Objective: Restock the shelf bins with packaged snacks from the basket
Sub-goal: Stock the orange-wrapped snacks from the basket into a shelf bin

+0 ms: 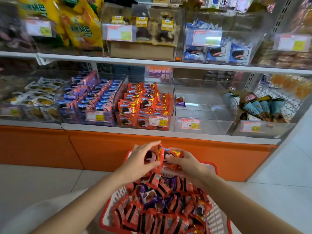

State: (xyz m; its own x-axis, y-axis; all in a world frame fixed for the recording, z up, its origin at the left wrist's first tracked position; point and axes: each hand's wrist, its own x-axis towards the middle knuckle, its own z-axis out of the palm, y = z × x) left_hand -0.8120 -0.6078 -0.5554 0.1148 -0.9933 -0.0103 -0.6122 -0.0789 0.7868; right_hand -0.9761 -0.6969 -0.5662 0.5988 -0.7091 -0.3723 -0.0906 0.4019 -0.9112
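— How did the place look, starting from the left?
— A pale tiled floor (33, 179) ran up to the orange base panel (50, 149) of a shop shelf. On the lower board clear bins stood side by side: blue and pink packs (91, 98), then the red-pack bin (171, 115), nearly full, then a clear bin (202, 112) holding one purple pack (180, 100), then cone snacks (260, 105). Yellow bags (81, 26) sat blurred on the board above.
— And the hands?
— Both hung over the far end of the basket (217, 215), in front of the orange panel. The left hand (143, 157) had its fingers curled round a bunch of red snack packs (170, 155); the right hand (185, 163) gripped the same bunch from the other side.
— The basket itself?
— Red rim, white mesh wall, heaped with loose red packs (152, 217) and a few purple packs (148, 195) among them.
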